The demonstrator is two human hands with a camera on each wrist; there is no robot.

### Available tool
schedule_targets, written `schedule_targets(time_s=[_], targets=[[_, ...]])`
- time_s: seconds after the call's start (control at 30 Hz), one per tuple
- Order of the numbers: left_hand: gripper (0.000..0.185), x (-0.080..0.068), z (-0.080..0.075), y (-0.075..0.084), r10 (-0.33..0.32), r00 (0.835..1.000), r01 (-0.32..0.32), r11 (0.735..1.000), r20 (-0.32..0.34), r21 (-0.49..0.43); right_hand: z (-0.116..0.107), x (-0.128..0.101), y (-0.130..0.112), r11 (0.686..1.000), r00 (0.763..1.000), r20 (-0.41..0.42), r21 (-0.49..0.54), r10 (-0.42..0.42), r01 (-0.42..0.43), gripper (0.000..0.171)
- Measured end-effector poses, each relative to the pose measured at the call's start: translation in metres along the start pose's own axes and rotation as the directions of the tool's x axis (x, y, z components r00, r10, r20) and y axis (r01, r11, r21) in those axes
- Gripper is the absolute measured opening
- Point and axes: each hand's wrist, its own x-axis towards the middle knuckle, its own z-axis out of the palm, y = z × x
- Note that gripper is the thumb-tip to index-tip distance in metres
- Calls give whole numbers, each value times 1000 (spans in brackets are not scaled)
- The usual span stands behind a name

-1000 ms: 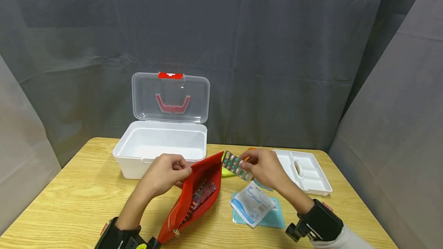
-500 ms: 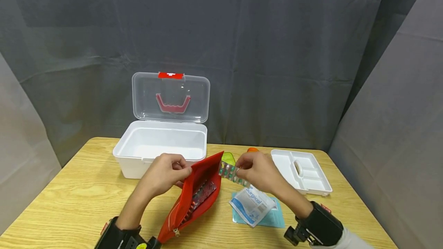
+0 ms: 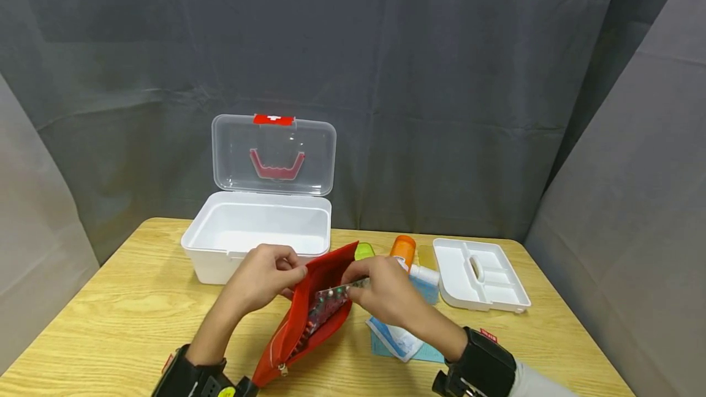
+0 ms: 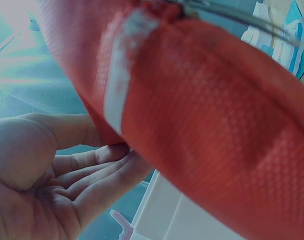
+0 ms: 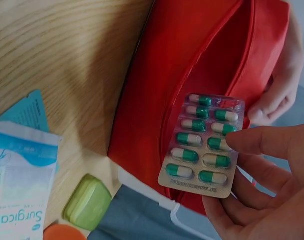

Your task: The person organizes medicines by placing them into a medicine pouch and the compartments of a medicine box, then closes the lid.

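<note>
My left hand (image 3: 265, 279) pinches the upper edge of an open red zip pouch (image 3: 309, 317) and holds it open on the wooden table; up close, its fingers (image 4: 97, 170) curl behind the red fabric (image 4: 206, 125). My right hand (image 3: 380, 293) pinches a blister pack of green-and-white capsules (image 5: 204, 145) at the pouch's mouth (image 5: 206, 75). In the head view the pack (image 3: 336, 291) lies over the opening, and more blister strips show inside the pouch.
A white first-aid box (image 3: 256, 234) with its clear lid up stands behind the pouch. A white divided tray (image 3: 480, 274) lies at the right. An orange-capped bottle (image 3: 404, 249), a green case (image 3: 364, 251) and a surgical packet (image 3: 394, 336) lie near my right hand.
My right hand has carried the blister pack left and down from above the surgical packet to the pouch's mouth. My left hand has kept its hold on the pouch.
</note>
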Motion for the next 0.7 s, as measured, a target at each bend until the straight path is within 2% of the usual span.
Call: schedule_targets(time_s=[0.13, 0.23, 0.4, 0.7], targets=[[15, 0, 0, 0, -3, 1000, 3, 1000, 2, -3, 6, 2, -4, 999, 999, -26, -26, -46, 45, 15], [15, 0, -1, 0, -6, 1000, 6, 1000, 1, -4, 11, 4, -5, 998, 998, -37, -35, -50, 49, 14], [15, 1, -1, 0, -4, 1000, 4, 1000, 2, -4, 20, 5, -6, 999, 1000, -15, -26, -25, 24, 15], [14, 1, -1, -1, 2, 1000, -2, 1000, -4, -1, 31, 4, -15, 998, 998, -9, -3, -70, 70, 19]])
